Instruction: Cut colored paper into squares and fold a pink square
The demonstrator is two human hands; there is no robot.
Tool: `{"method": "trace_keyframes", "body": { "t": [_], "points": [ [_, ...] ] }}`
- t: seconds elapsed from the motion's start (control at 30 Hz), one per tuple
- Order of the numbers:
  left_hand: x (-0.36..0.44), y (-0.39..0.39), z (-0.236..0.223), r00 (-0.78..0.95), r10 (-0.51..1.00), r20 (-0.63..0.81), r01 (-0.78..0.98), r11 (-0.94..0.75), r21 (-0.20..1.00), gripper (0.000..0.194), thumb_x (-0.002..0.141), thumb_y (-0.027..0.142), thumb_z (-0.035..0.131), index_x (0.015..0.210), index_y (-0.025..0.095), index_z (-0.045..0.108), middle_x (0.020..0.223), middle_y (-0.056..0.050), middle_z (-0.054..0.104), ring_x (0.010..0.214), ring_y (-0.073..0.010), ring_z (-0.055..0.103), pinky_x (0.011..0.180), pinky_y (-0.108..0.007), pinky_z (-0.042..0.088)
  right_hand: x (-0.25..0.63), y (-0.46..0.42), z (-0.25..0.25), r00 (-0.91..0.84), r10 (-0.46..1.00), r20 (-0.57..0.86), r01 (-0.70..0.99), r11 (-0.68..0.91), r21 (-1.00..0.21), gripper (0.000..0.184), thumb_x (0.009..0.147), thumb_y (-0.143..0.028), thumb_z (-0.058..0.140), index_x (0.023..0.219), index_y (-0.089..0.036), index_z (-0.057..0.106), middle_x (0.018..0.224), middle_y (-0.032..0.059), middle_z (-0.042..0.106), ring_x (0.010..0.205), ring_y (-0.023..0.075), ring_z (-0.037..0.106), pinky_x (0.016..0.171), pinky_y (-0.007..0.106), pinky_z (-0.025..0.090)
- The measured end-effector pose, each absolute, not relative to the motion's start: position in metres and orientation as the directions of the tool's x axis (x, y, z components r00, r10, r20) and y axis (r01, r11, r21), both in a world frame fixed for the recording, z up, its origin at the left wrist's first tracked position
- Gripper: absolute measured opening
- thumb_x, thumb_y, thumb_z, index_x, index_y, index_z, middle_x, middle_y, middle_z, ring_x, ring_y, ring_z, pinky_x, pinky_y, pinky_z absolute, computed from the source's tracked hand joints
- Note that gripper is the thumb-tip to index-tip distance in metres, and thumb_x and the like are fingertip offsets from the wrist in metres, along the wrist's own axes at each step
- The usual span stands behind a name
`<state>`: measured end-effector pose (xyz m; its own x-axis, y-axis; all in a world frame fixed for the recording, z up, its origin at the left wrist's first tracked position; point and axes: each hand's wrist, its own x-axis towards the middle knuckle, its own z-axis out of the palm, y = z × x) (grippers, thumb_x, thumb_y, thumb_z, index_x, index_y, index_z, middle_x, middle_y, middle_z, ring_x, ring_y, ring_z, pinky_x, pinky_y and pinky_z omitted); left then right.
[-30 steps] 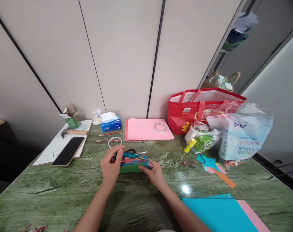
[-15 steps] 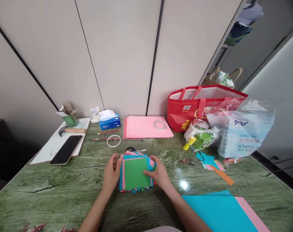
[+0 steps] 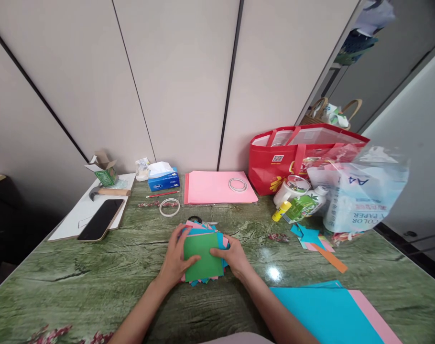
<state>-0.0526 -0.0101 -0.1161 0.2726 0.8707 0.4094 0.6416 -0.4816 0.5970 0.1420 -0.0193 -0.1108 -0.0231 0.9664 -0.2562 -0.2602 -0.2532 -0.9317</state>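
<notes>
A stack of coloured paper squares point(image 3: 203, 258) sits between my hands near the table's middle, a green sheet on top and uneven pink, blue and red edges below. My left hand point(image 3: 175, 258) grips its left side, the thumb lying over the green sheet. On the right side, my right hand point(image 3: 233, 258) holds the stack with its thumb on top and fingers along the edge. Just behind the stack lie scissors point(image 3: 196, 220) with black handles, partly covered by the paper.
Blue and pink sheets point(image 3: 318, 310) lie at front right, with paper scraps point(image 3: 310, 239) behind them. A glue stick point(image 3: 281, 211), a red bag point(image 3: 271, 167) and a plastic paper pack point(image 3: 364, 196) stand at right. Left are a phone point(image 3: 101, 220), hammer point(image 3: 110, 191) and tissue box point(image 3: 163, 180).
My left hand has moved right and closed on the stack, its thumb now over the green sheet. The right thumb has shifted slightly left and up.
</notes>
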Motion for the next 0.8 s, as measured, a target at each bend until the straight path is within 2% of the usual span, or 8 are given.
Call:
{"method": "trace_keyframes", "body": {
  "t": [0.1,0.13,0.2,0.3,0.43,0.6,0.7,0.8],
  "points": [
    [-0.056,-0.01,-0.096,-0.098,0.899,0.427,0.5,-0.327,0.802,0.077,0.068,0.04,0.064,0.132,0.019,0.029,0.133,-0.016,0.038,0.12,-0.0281,0.04,0.096,-0.044,0.035,0.139,-0.025,-0.105,0.0,0.991,-0.131,-0.327,-0.124,-0.937,0.039,0.052,-0.028,0.077,0.086,-0.017,0.061,0.074,0.0016,0.068,0.062,0.0174,0.06,0.06,0.03,0.049],
    [-0.058,-0.01,-0.09,-0.138,0.925,0.353,0.402,-0.273,0.874,0.079,0.063,0.04,0.068,0.131,0.018,0.032,0.127,-0.015,0.046,0.113,-0.0282,0.047,0.091,-0.043,0.041,0.14,-0.026,-0.103,0.028,0.996,-0.081,-0.311,-0.069,-0.948,0.038,0.054,-0.029,0.076,0.087,-0.018,0.061,0.075,0.0008,0.068,0.063,0.0166,0.059,0.059,0.028,0.049],
    [-0.06,-0.008,-0.083,-0.067,0.987,0.143,0.244,-0.123,0.962,0.072,0.054,0.038,0.073,0.117,0.016,0.048,0.104,-0.012,0.063,0.092,-0.0275,0.061,0.076,-0.04,0.05,0.143,-0.024,-0.099,0.05,0.999,0.0,-0.228,0.012,-0.974,0.035,0.056,-0.029,0.075,0.086,-0.019,0.061,0.074,-0.0004,0.066,0.062,0.0156,0.059,0.058,0.026,0.047],
    [-0.063,-0.006,-0.082,0.077,0.997,-0.009,0.205,-0.007,0.979,0.045,0.047,0.031,0.077,0.087,0.014,0.063,0.078,-0.007,0.07,0.074,-0.0253,0.065,0.069,-0.038,0.053,0.151,-0.017,-0.097,-0.009,0.994,0.113,-0.066,0.113,-0.991,0.029,0.056,-0.028,0.075,0.081,-0.018,0.062,0.078,0.0009,0.066,0.071,0.0175,0.06,0.066,0.028,0.048],
    [-0.063,-0.004,-0.09,0.136,0.985,0.111,0.227,-0.139,0.964,0.031,0.052,0.025,0.075,0.08,0.014,0.066,0.084,-0.009,0.071,0.081,-0.0258,0.065,0.079,-0.04,0.05,0.151,-0.012,-0.104,-0.003,0.987,0.162,0.007,0.162,-0.987,0.039,0.055,-0.026,0.075,0.091,-0.019,0.061,0.087,0.0039,0.064,0.078,0.0197,0.059,0.072,0.031,0.048],
    [-0.053,-0.003,-0.1,0.037,0.985,0.166,0.215,-0.17,0.962,0.045,0.056,0.029,0.072,0.098,0.015,0.062,0.097,-0.009,0.068,0.085,-0.0252,0.064,0.077,-0.041,0.052,0.135,-0.006,-0.113,0.188,0.973,0.135,-0.174,0.169,-0.97,0.065,0.058,-0.025,0.071,0.117,-0.021,0.043,0.105,0.0073,0.058,0.091,0.02,0.058,0.077,0.03,0.047],
    [-0.043,-0.005,-0.109,-0.035,0.995,0.095,0.205,-0.086,0.975,0.051,0.053,0.034,0.074,0.099,0.015,0.062,0.086,-0.008,0.07,0.069,-0.0216,0.066,0.06,-0.034,0.056,0.128,0.002,-0.113,0.262,0.957,0.121,-0.251,0.189,-0.949,0.06,0.066,-0.027,0.063,0.121,-0.02,0.039,0.109,0.0077,0.056,0.096,0.0195,0.055,0.083,0.031,0.044],
    [-0.037,-0.009,-0.12,-0.097,0.994,0.047,0.183,-0.029,0.983,0.051,0.05,0.038,0.074,0.094,0.014,0.063,0.077,-0.007,0.071,0.059,-0.0195,0.065,0.053,-0.031,0.055,0.126,0.01,-0.109,0.341,0.934,0.109,-0.205,0.187,-0.961,0.048,0.074,-0.034,0.053,0.118,-0.018,0.044,0.108,0.0076,0.056,0.096,0.0194,0.054,0.085,0.032,0.041]
  ]
}}
